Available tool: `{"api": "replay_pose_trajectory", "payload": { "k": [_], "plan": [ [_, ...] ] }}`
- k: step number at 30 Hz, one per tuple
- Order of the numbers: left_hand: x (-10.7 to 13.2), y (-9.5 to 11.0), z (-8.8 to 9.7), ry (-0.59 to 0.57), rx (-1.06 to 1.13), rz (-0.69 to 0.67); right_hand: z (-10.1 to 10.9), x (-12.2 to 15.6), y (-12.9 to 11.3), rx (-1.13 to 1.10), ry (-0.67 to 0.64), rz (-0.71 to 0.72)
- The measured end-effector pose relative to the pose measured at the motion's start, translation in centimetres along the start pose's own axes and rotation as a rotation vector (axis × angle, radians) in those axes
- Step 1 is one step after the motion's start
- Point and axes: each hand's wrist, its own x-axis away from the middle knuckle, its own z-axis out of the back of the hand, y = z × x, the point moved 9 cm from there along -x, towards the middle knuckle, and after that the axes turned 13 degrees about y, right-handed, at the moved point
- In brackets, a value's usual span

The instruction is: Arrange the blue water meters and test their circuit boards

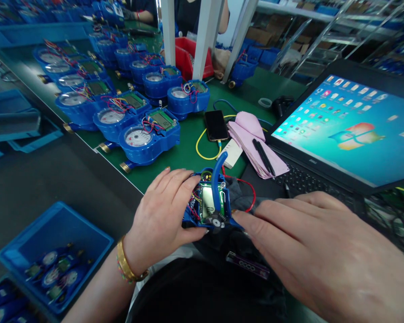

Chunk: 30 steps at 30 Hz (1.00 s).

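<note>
A blue water meter [229, 204] with its electronics exposed lies in front of me; its circuit board and lit display face up. My left hand [164, 206] is closed around the meter's left side, thumb near and fingers at the far edge. Blue-handled cutting pliers [217, 179] cross the display, one curved handle sticking up and the dark pivot at the near edge. My right hand [289, 242] is closed at the right of the pliers and meter, fingertips by the pivot. Its grip on the other handle is mostly hidden. A red wire [252, 193] loops beside the meter.
Several blue water meters [138, 137] stand in rows on the green table [188, 146]. A phone [216, 125], pink cloth [247, 130], black pens [264, 157] and laptop [350, 130] lie right. A blue bin [59, 208] holding meters is lower left. A co-worker's arm [144, 17] shows behind.
</note>
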Motion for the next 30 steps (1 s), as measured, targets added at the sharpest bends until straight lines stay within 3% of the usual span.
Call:
{"api": "replay_pose_trajectory", "payload": {
  "k": [30],
  "plan": [
    [0.13, 0.09, -0.13, -0.005, -0.016, -0.011, -0.21, -0.09, 0.71, -0.074, 0.018, -0.046]
  ]
}}
